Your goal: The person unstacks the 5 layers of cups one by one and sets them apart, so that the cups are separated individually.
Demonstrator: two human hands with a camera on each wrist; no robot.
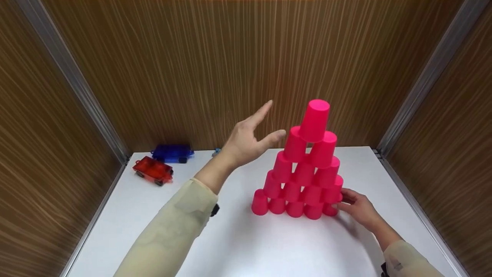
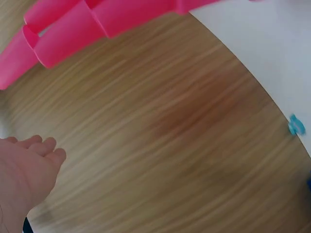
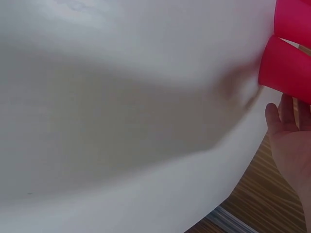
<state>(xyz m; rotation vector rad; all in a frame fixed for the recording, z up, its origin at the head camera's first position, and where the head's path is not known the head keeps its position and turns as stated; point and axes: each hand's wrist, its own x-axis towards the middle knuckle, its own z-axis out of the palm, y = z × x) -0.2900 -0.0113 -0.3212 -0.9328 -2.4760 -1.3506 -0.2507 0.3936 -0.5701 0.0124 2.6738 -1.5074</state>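
Note:
Pink cups, all upside down, form a stacked pyramid with a single top cup [image 1: 316, 121] resting across two cups below it. Several cups make up the bottom row, including the leftmost bottom cup [image 1: 260, 202]. My left hand [image 1: 246, 140] is raised to the left of the upper rows, fingers straight and thumb spread, apart from the cups. In the left wrist view that hand [image 2: 29, 170] holds nothing. Beside the bottom right cup [image 3: 286, 68] is my right hand [image 3: 291, 141], its fingertips at the cup's side with fingers fairly straight; contact is hard to tell.
A blue toy wagon [image 1: 173, 154] and a red toy wagon [image 1: 153, 170] stand at the table's back left. A small light-blue object [image 1: 216, 152] lies at the back edge. Wood-grain panels [image 1: 246, 69] enclose the white table [image 1: 215, 246] at the back and sides.

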